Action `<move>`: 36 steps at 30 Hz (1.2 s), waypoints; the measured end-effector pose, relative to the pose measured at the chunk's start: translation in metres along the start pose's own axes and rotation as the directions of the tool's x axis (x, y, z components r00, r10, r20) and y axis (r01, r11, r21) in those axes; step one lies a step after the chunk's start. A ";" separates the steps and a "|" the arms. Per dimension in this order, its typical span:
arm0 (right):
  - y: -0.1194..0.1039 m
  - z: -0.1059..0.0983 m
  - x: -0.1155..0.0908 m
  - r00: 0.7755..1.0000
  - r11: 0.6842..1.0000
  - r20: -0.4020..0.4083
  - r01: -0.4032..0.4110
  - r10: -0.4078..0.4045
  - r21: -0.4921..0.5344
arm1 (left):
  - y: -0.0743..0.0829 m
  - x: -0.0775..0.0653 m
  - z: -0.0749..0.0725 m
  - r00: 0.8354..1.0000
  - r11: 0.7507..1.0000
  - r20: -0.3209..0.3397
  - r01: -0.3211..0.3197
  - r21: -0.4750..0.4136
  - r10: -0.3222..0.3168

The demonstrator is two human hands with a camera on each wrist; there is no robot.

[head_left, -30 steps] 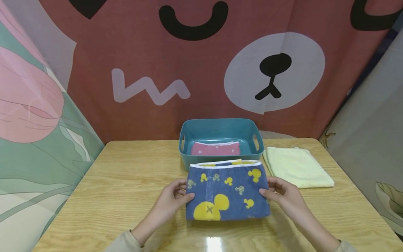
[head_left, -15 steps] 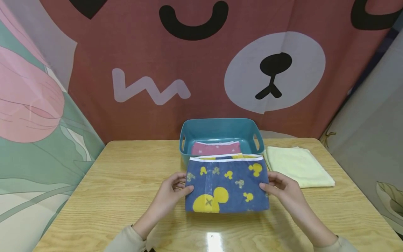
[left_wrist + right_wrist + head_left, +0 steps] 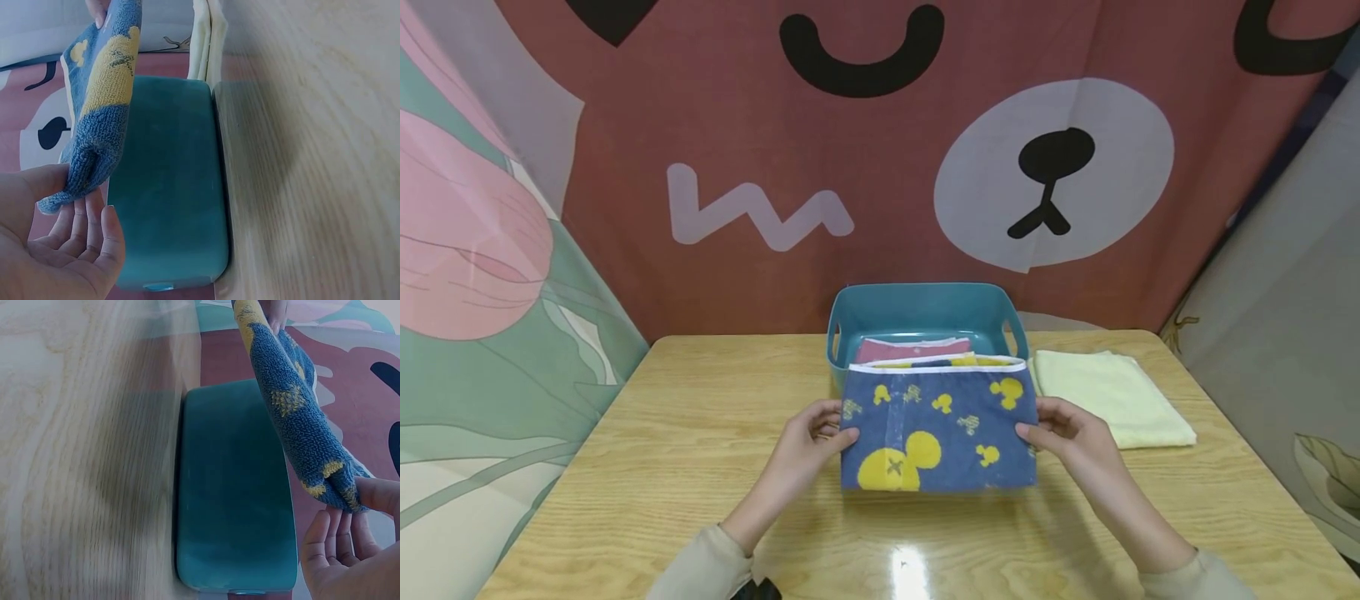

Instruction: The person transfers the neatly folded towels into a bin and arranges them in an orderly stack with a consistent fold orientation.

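A folded blue towel [image 3: 955, 421] with yellow mouse-head shapes and white edging is held up in front of the teal basket [image 3: 917, 302]. My left hand [image 3: 808, 442] pinches its left side, thumb in front and fingers behind. On the opposite side, my right hand [image 3: 1078, 437] grips it the same way. Both wrist views show the towel [image 3: 109, 87] above the table, next to the basket's outer wall [image 3: 234, 487]. Inside the basket lies a folded pink towel [image 3: 913, 349], its lower part hidden by the blue one.
A folded pale yellow towel [image 3: 1108, 396] lies on the wooden table [image 3: 700, 433], right of the basket. Behind the table hangs a reddish curtain [image 3: 760, 308] with a cartoon face. Side curtains flank the table.
Both hands have carried the blue towel forward, toward the basket. It now covers more of the basket's front and of the pink towel. The basket and yellow towel have stayed put.
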State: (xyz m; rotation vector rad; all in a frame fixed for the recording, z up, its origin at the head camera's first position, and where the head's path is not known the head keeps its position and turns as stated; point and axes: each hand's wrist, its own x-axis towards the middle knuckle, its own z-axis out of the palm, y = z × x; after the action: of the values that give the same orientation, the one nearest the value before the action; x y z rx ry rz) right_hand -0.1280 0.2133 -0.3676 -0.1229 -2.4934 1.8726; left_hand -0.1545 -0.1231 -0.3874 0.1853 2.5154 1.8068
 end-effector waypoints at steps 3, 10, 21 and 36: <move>0.000 0.001 0.003 1.000 1.000 0.007 0.001 -0.001 0.009 | 0.000 0.004 -0.001 1.000 1.000 -0.010 0.003 0.000 -0.003; -0.003 0.002 0.006 1.000 0.999 0.003 0.031 -0.031 -0.015 | 0.000 0.008 -0.003 1.000 1.000 -0.021 0.002 -0.022 -0.002; -0.010 0.001 0.013 0.999 0.996 -0.007 0.051 -0.052 -0.070 | 0.011 0.012 -0.006 0.999 1.000 -0.034 -0.003 -0.024 0.002; -0.017 -0.002 0.022 0.995 0.993 -0.025 0.092 -0.094 -0.076 | 0.017 0.020 -0.007 0.998 0.999 -0.048 -0.032 0.015 0.033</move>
State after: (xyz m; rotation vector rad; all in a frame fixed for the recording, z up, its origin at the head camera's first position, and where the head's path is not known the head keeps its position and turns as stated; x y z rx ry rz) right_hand -0.1510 0.2125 -0.3512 -0.0340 -2.5042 1.7318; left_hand -0.1742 -0.1216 -0.3680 0.1863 2.5725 1.8276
